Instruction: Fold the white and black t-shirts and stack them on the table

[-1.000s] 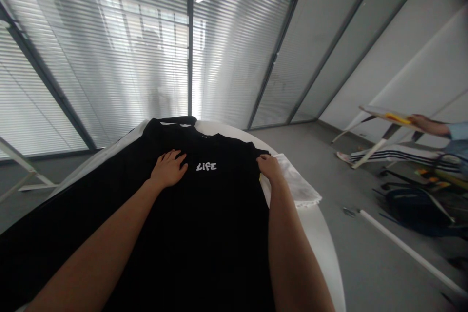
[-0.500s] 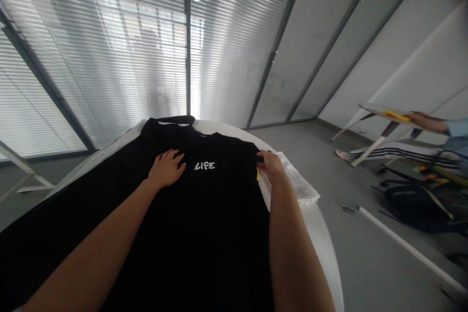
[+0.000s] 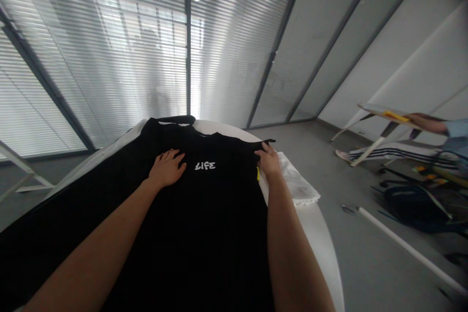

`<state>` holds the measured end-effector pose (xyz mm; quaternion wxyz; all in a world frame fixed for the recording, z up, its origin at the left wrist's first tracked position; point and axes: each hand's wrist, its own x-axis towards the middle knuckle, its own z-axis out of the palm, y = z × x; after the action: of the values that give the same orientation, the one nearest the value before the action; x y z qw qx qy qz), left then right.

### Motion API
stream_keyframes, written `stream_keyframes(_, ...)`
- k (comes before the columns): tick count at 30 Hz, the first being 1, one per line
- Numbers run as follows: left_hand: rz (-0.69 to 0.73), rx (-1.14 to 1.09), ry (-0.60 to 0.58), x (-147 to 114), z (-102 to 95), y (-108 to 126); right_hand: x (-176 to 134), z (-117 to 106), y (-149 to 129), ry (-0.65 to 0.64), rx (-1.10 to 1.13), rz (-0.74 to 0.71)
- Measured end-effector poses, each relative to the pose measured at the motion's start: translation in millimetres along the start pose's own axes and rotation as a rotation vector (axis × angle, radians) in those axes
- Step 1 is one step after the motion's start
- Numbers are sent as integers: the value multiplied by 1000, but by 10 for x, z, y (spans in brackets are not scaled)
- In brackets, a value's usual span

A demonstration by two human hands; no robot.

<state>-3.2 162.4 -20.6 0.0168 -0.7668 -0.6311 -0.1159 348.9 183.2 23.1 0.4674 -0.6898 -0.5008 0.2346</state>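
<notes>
A black T-shirt (image 3: 204,214) with small white lettering lies spread over a white round table (image 3: 320,236), its neckline at the far side. My left hand (image 3: 166,168) rests on the cloth left of the lettering, palm down with fingers spread. At the shirt's right edge, my right hand (image 3: 268,158) pinches the sleeve, and a dark tip of cloth sticks out beyond the fingers. Just below that hand shows a bit of yellow (image 3: 258,174). Folded white cloth (image 3: 298,183) lies to the right of my right hand, on the table's edge.
Glass panels with blinds (image 3: 146,48) stand behind the table. On the right, a person's arm (image 3: 427,122) rests on another table (image 3: 378,111) with a yellow cloth (image 3: 396,116). A white pole (image 3: 405,246) and a dark bag (image 3: 417,207) lie on the floor.
My right hand has shifted slightly, and the sleeve's dark tip now pokes out past its fingers to the upper right. The left hand stays in place.
</notes>
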Motion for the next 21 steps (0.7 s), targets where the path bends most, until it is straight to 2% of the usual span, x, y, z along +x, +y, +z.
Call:
stream_keyframes(3, -1, 1, -3, 5, -5, 2, -4, 27, -13, 11, -142, -196)
stream_keyframes(5, 3, 7, -6, 7, -8, 4, -22, 47, -29, -47, -180, -286)
stream_keyframes(6, 3, 11, -7, 7, -9, 5, -38, 54, -42, -125, -181, -318)
stream_keyframes(8, 5, 16, -9, 6, -10, 7, -80, 56, -71, -390, -160, -341)
stream_keyframes(10, 2, 19, -10, 4, -10, 10, -124, 49, -102, -646, -141, -311)
stream_keyframes(11, 1, 20, -9, 3, -10, 12, -142, 45, -117, -718, -137, -297)
stream_keyframes(13, 0, 22, -5, 2, -9, 14, -165, 41, -143, -731, -135, -293)
stream_keyframes(16, 4, 19, -5, 3, -8, 12, -168, 58, -156, -636, -193, -272)
stream_keyframes(18, 5, 10, -10, 5, -6, 8, -170, 100, -141, -598, -299, -221)
stream_keyframes(21, 3, 0, -10, 8, 0, 2, -203, 233, -82, -622, -498, -153)
